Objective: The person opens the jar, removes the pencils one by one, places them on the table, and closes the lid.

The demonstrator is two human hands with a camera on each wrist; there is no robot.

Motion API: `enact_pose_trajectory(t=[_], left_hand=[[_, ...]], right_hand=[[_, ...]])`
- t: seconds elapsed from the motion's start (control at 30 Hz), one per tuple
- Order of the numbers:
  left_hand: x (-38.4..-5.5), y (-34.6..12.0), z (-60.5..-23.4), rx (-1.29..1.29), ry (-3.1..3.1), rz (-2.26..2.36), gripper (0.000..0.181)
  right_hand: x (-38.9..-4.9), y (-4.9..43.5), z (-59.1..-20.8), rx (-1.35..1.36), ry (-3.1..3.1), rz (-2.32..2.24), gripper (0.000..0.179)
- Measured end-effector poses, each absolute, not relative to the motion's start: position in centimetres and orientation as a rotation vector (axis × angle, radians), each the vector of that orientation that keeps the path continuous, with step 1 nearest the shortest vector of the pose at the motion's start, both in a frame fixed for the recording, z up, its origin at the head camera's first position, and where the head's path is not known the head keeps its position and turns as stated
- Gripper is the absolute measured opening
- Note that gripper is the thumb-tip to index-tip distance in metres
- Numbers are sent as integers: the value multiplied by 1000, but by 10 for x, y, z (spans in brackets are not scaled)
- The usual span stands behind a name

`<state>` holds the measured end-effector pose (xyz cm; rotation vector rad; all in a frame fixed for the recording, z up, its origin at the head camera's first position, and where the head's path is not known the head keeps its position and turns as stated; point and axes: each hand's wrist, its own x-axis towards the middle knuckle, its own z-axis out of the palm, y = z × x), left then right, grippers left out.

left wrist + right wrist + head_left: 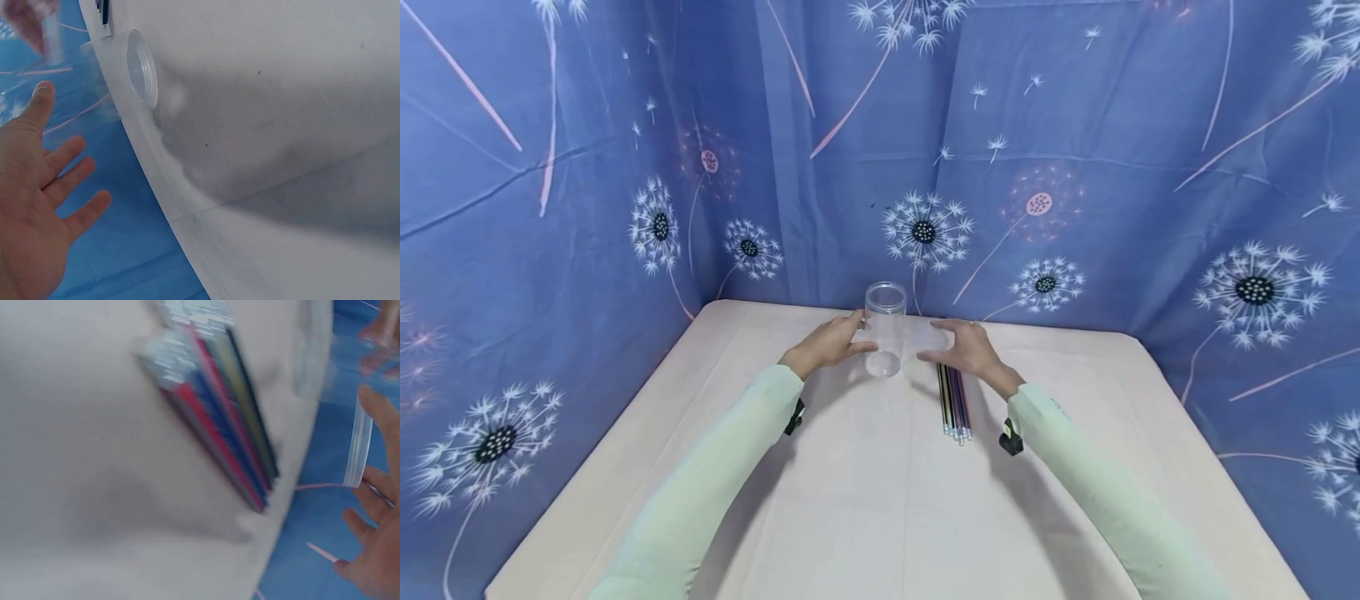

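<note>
A clear plastic jar point(885, 333) stands upright near the table's back edge, its top seemingly uncovered. Beside it on the left is my left hand point(829, 343), fingers and thumb spread around the jar's side; in the left wrist view this hand point(37, 187) looks open. My right hand point(968, 348) pinches a clear round lid point(359, 447) between thumb and fingers, a short way right of the jar. Below that hand lies a bundle of striped pencils point(953, 404), their pale ends pointing toward me. The hand partly hides their far ends in the head view.
A pale cloth-covered table point(865, 500) lies under everything. Blue curtains point(1075, 100) with dandelion prints hang along the back and sides, close behind the jar. Dark wrist devices point(1011, 437) sit under both sleeves.
</note>
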<state>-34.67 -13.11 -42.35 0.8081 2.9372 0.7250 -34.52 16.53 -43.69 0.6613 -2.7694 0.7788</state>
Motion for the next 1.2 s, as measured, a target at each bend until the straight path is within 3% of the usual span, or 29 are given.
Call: enact_pose_trajectory(t=[0.53, 0.93, 1.2], left_hand=[[-350, -136, -424, 812, 2932, 749, 68], [-347, -138, -425, 793, 2933, 723, 70], [-350, -136, -428, 816, 2915, 753, 70]], right_hand=[[-364, 147, -350, 710, -2625, 893, 75], [-364, 120, -331, 766, -2640, 952, 74], [-361, 97, -338, 832, -2680, 947, 75]])
